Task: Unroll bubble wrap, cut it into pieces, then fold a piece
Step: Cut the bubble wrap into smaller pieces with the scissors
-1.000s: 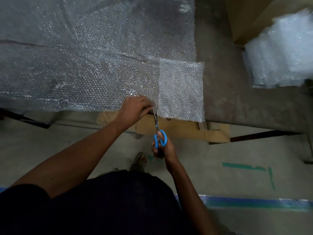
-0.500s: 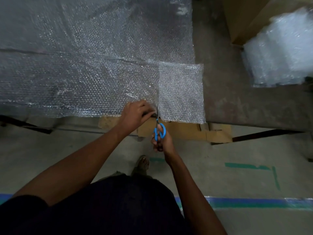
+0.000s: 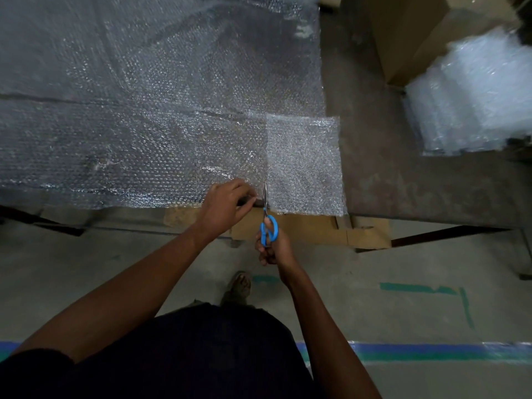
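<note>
1. Blue-handled scissors (image 3: 268, 226) sit in the right hand (image 3: 272, 246), with the fingers (image 3: 262, 250) curled through and around the loops; the blades are drawn near together and point away from the person, their tip reaching into the near edge of the bubble wrap (image 3: 161, 133).
2. Just left of the blades, the left hand (image 3: 226, 207) pinches the near edge of the sheet between thumb and bent fingers, right at the table's edge.
3. The blades lie on the line where the sheet's thin single layer meets a whiter, denser rectangular piece (image 3: 305, 165) at its right end; whether that piece is already partly severed or only doubled over is hard to tell in the dim light.
4. The bubble wrap is spread flat across the left and centre of the dark table (image 3: 417, 182), running out of view to the left and top.
5. On the table's far right, well apart from the sheet, stands a pile of bubble wrap pieces (image 3: 472, 99), somewhat blurred, next to a brown cardboard box (image 3: 408, 33).
6. Flattened cardboard (image 3: 313, 228) shows under the table's near edge.
7. Below, the concrete floor (image 3: 403, 312) carries green tape marks (image 3: 417, 287) and a blue-green stripe (image 3: 431, 351), with one foot (image 3: 240, 285) visible between the arms.
</note>
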